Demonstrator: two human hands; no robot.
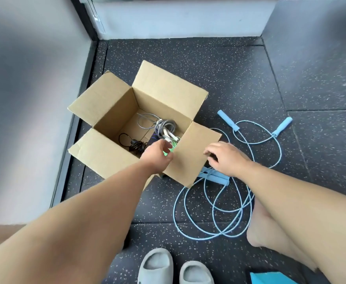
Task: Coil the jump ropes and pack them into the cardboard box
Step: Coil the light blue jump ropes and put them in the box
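Past the slippers (pixel 174 267), left hand (pixel 157 153) is gripping a green rope (pixel 171 149) inside the cardboard box (pixel 114 111); right hand (pixel 227 158), fingers bent, is hovering; blue ropes (pixel 228 120) likely next.

A left hand (pixel 157 153) reaches into a cardboard box (pixel 114 111) of coiled ropes (pixel 166 128), the right hand (pixel 227 158) at its flap (pixel 190 158), blue jump ropes (pixel 226 118) loose on the speckled floor (pixel 239 78) beside.

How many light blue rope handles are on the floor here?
4. The far left handle and far right handle lie right of the cardboard box; the near pair lies side by side by the right hand, partly under the box flap. Others may be hidden.
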